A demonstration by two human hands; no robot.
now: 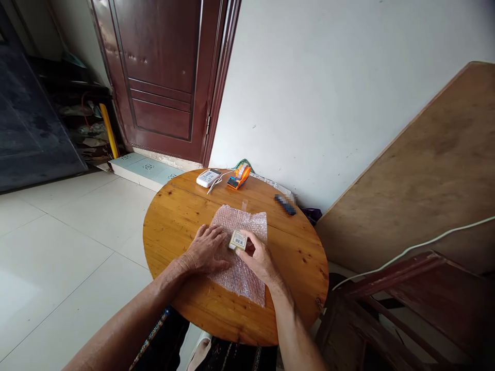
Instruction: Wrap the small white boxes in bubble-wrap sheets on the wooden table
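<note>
Small labelled box [238, 239] is gripped, in the head view, between the curled thumb and fingers of the right hand [260, 258] over bubble wrap [247, 281] on the round table [296, 247], just right of the left hand [204, 252], which is laid palm down across the wrap's left edge, fingers extended, nothing grasped.

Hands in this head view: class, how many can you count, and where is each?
2. The left hand lies spread over the left side of the bubble wrap; the right hand holds the small box over the wrap. No others show.
</note>
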